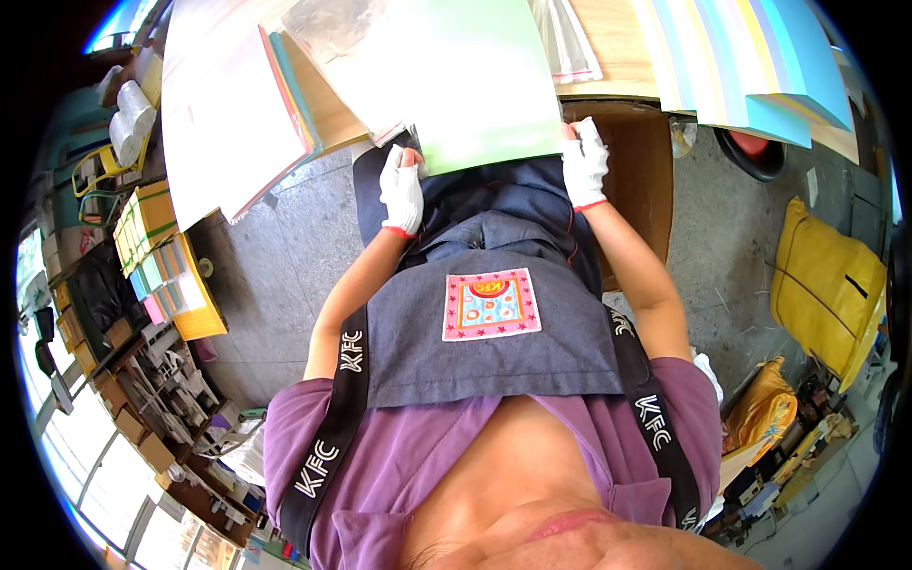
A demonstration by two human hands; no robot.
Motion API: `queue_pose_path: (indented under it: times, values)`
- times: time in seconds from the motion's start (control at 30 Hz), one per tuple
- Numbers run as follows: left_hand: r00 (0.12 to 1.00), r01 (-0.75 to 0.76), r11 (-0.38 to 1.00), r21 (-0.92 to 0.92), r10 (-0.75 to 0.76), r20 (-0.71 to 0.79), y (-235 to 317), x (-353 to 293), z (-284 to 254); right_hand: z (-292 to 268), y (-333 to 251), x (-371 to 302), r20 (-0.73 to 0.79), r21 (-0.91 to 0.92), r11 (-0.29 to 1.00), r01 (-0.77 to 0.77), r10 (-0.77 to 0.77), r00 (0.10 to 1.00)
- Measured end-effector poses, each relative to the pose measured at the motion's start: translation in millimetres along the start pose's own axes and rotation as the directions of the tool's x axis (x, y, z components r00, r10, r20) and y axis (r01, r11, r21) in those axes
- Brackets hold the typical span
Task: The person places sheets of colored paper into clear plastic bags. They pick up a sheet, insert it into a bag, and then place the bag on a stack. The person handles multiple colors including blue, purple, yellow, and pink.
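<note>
A pale green sheet of paper (489, 85), perhaps the top of a stack, lies on the table with its near edge reaching over my lap. My left hand (402, 190), in a white glove with bare fingertips, is closed at the sheet's near left corner. My right hand (585, 163), gloved the same way, is closed at its near right corner, thumb on top. The undersides of both grips are hidden. Beside the left hand, a clear plastic wrapper (347, 66) sticks out from under the green paper.
White paper stacks (223, 114) with coloured layers overhang the table at left. Fanned blue, yellow and white stacks (750, 66) lie at right. Another clear wrapper (570, 43) lies behind my right hand. A brown carton (638, 180) stands below the table, and a yellow sack (826, 290) farther right.
</note>
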State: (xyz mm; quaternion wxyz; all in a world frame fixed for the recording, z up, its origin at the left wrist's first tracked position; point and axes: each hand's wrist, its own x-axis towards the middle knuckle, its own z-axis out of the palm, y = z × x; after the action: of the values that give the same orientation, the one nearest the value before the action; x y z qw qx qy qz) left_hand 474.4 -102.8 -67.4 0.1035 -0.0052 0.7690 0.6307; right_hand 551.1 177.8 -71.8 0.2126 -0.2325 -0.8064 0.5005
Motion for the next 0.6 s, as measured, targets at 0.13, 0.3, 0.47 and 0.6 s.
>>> queue_pose_path:
  times: [0.13,0.3,0.47,0.6]
  values:
    - [0.954,0.123,0.910,-0.397,-0.219,-0.206,-37,13,36,21,11,4,-0.017,0.296,0.900,-0.319,0.339,0.941]
    - [0.945,0.313,0.882,-0.353,-0.327,0.020,1,17,26,0,-9,28,0.227,0.268,0.819,-0.507,0.458,0.860]
    - [0.991,0.113,0.994,-0.001,-0.113,0.066,77,17,2,-14,-66,54,0.377,0.149,0.956,-0.252,0.181,0.908]
    - [0.999,-0.053,0.998,0.021,0.054,-0.006,121,18,-47,6,-101,52,0.452,0.213,0.927,-0.310,0.188,0.872]
